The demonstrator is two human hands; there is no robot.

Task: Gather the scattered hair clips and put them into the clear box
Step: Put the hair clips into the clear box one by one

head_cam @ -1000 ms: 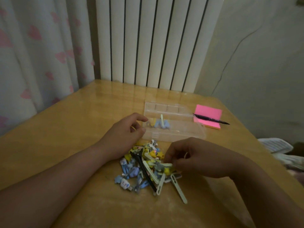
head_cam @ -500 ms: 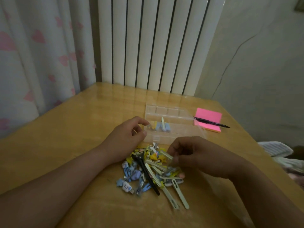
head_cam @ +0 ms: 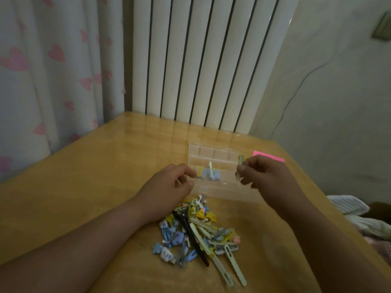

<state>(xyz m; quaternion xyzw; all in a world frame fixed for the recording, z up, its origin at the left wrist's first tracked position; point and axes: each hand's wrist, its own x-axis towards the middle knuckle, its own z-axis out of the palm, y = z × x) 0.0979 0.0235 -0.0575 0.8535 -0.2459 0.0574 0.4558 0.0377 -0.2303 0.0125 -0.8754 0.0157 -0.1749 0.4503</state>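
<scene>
right hand [head_cam: 266, 176] is lifting a pinched clip [head_cam: 240, 163] from the pile [head_cam: 198, 231] to the clear box [head_cam: 211, 151]
left hand [head_cam: 167, 189] is curling, hold unclear — lowering the clip inside before releasing is wisest

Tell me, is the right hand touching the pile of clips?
Apart. The head view shows the right hand up over the clear box, pinching one clip, with bare table between it and the pile.
</scene>
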